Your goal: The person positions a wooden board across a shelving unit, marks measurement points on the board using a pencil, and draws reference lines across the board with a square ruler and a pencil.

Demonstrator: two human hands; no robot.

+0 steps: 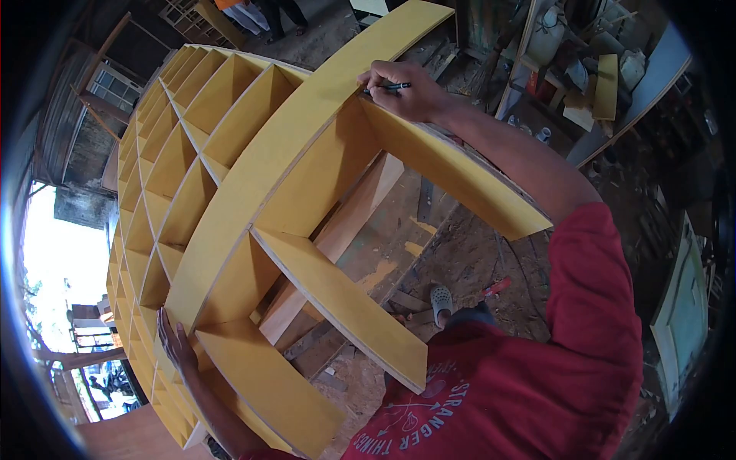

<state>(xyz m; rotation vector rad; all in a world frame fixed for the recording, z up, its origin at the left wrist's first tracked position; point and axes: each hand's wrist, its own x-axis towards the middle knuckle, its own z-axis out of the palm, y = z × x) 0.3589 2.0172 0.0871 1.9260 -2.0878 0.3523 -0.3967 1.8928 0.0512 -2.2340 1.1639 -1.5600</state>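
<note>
A long yellow board (pixel 264 161) lies across a large yellow wooden lattice frame (pixel 203 100). My right hand (pixel 404 90) is closed around a dark pen (pixel 395 87), whose tip end is at the board's edge, above the corner where a yellow panel (pixel 460 169) joins. Near the lower end of the same board, my left hand (pixel 176 346) rests against its outer side with the fingers stretched out. Two more yellow panels, one in the middle (pixel 345 299) and one lower down (pixel 268 383), stick out from the frame toward my body.
Shelving with jars and scraps (pixel 606 84) stands at the upper right. A pale panel (pixel 681 314) leans at the right. On the dirt floor are a foot in a grey clog (pixel 441 303), a red object (pixel 497 287) and wood offcuts. People's legs show at the top.
</note>
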